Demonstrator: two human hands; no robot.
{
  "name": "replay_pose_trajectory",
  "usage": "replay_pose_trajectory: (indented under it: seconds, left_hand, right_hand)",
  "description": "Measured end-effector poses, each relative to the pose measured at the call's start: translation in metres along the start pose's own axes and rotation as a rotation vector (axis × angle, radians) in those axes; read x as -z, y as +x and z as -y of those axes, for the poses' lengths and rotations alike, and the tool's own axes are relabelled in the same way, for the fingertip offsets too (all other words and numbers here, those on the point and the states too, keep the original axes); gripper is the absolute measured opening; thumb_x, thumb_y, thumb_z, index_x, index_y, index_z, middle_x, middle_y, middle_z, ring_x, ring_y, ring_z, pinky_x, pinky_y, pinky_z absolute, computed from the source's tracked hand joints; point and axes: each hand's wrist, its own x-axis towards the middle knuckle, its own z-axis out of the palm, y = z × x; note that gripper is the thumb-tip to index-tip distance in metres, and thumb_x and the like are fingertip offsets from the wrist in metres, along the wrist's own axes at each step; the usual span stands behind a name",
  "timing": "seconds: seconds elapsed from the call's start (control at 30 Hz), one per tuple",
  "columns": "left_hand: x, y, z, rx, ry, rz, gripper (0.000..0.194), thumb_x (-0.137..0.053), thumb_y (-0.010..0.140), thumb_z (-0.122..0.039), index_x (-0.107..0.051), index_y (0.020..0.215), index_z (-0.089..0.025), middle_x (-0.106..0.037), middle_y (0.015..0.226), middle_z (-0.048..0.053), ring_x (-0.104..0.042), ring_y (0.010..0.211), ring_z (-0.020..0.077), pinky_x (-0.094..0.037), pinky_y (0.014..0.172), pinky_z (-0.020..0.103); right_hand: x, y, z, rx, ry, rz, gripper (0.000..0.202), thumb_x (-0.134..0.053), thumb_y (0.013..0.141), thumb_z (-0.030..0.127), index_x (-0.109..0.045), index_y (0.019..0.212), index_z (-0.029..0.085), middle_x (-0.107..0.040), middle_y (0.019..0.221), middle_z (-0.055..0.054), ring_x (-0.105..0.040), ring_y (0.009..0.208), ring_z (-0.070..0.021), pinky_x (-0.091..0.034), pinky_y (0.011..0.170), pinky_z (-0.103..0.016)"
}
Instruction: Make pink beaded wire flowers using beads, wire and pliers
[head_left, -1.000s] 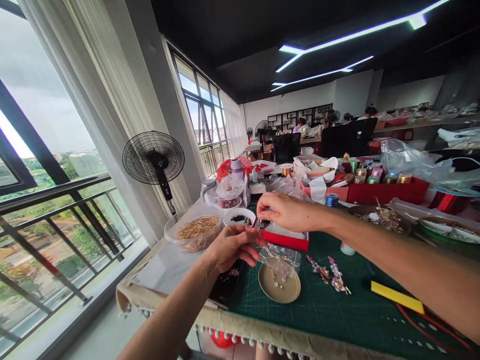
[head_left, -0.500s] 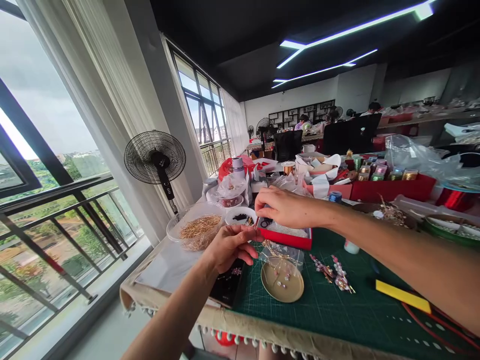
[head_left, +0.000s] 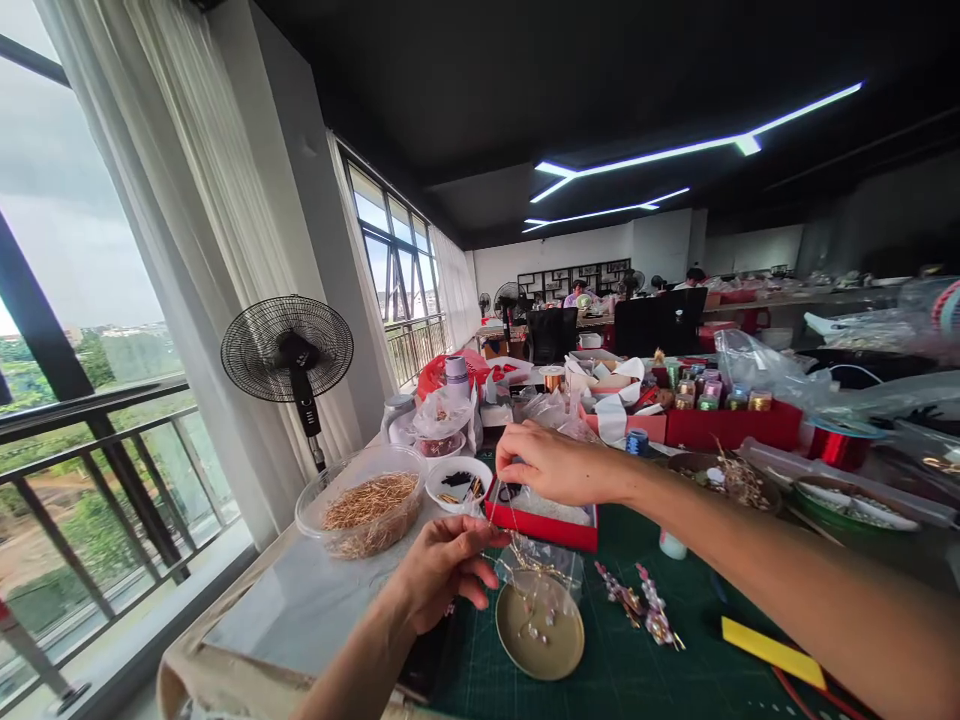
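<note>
My left hand (head_left: pixel 454 565) pinches a thin strand near the front left of the green cutting mat (head_left: pixel 637 690). Above it and slightly to the right, my right hand (head_left: pixel 541 462) is closed in a pinch on the strand's upper end, palm down. That fine strand (head_left: pixel 492 506), thread or wire, stretches between the fingertips; which it is I cannot tell. Just below my hands, thin gold stems lie on a clear plastic bag (head_left: pixel 562 565). Beside my left hand stands a tan dish (head_left: pixel 540 665) with small pink beaded pieces. Two beaded flower sprigs (head_left: pixel 641 605) lie to its right.
A clear tub of gold pins (head_left: pixel 371 505) and a white bowl (head_left: pixel 459 482) with black pieces stand at left. Behind my hands is a red box (head_left: pixel 555 525). A yellow strip (head_left: pixel 772 650) lies front right. A fan (head_left: pixel 289 350) stands by the window.
My hands have drawn farther apart, with the right one higher, and more of the strand shows between them. The camera view has shifted, placing the table lower in the picture.
</note>
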Motion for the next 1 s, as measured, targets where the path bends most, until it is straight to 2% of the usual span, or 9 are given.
replay_pose_trajectory:
  seconds: [0.23,0.3,0.43,0.53,0.7,0.87,1.0]
  left_hand:
    - [0.002,-0.004,0.002,-0.004,0.018,-0.005,0.026,-0.073,0.071,-0.030,-0.058,0.078,-0.011,-0.065,0.095,0.011,-0.059,0.046,0.0089,-0.046,0.030,0.015]
    - [0.002,-0.007,-0.002,0.008,0.033,0.014,0.026,-0.071,0.072,-0.027,-0.059,0.089,-0.010,-0.063,0.104,0.013,-0.061,0.047,0.0107,-0.044,0.029,0.015]
    - [-0.002,-0.007,-0.011,-0.021,0.017,0.054,0.039,-0.066,0.069,-0.017,-0.056,0.107,-0.013,-0.054,0.122,0.014,-0.060,0.044,0.0096,-0.040,0.028,0.015]
    - [-0.010,-0.003,-0.010,-0.024,-0.036,0.069,0.041,-0.062,0.065,-0.015,-0.055,0.105,-0.013,-0.060,0.114,0.014,-0.059,0.040,0.0107,-0.037,0.027,0.016]
    - [-0.023,-0.001,0.009,0.039,-0.129,0.061,0.036,-0.056,0.073,-0.029,-0.052,0.103,-0.009,-0.066,0.093,0.016,-0.063,0.048,0.0157,-0.042,0.034,0.019]
    - [-0.035,-0.009,0.018,0.045,-0.209,-0.004,0.037,-0.056,0.073,-0.027,-0.049,0.104,-0.008,-0.067,0.084,0.014,-0.063,0.053,0.0159,-0.048,0.043,0.022]
    - [-0.044,-0.012,0.021,-0.052,-0.242,-0.103,0.039,-0.062,0.069,-0.021,-0.043,0.101,-0.013,-0.068,0.082,0.011,-0.063,0.056,0.0135,-0.050,0.050,0.022]
  right_hand:
    - [-0.006,-0.003,-0.005,-0.026,0.036,0.028,0.013,-0.048,0.084,0.016,-0.059,0.076,0.016,-0.059,0.089,-0.007,-0.054,0.088,-0.0186,-0.040,0.078,-0.030]
    - [-0.010,-0.004,-0.007,-0.026,0.053,0.044,0.013,-0.048,0.083,0.017,-0.059,0.077,0.016,-0.060,0.088,-0.007,-0.055,0.084,-0.0176,-0.041,0.075,-0.029]
    - [-0.017,-0.005,-0.010,-0.018,0.077,0.063,0.012,-0.050,0.082,0.017,-0.060,0.077,0.016,-0.061,0.089,-0.007,-0.056,0.084,-0.0179,-0.042,0.074,-0.028]
    - [-0.019,-0.005,-0.011,-0.018,0.089,0.059,0.013,-0.049,0.082,0.018,-0.060,0.077,0.016,-0.060,0.089,-0.007,-0.055,0.086,-0.0189,-0.042,0.075,-0.030]
    - [-0.016,-0.006,-0.011,-0.013,0.105,0.032,0.014,-0.048,0.083,0.015,-0.059,0.074,0.017,-0.061,0.083,-0.005,-0.056,0.087,-0.0186,-0.040,0.078,-0.030]
    - [-0.014,-0.009,-0.012,-0.028,0.121,0.021,0.014,-0.047,0.083,0.013,-0.059,0.074,0.017,-0.061,0.082,-0.005,-0.055,0.083,-0.0184,-0.040,0.075,-0.030]
    - [-0.014,-0.012,-0.013,-0.029,0.138,0.017,0.013,-0.048,0.083,0.013,-0.058,0.076,0.016,-0.060,0.083,-0.005,-0.054,0.080,-0.0173,-0.040,0.073,-0.029]
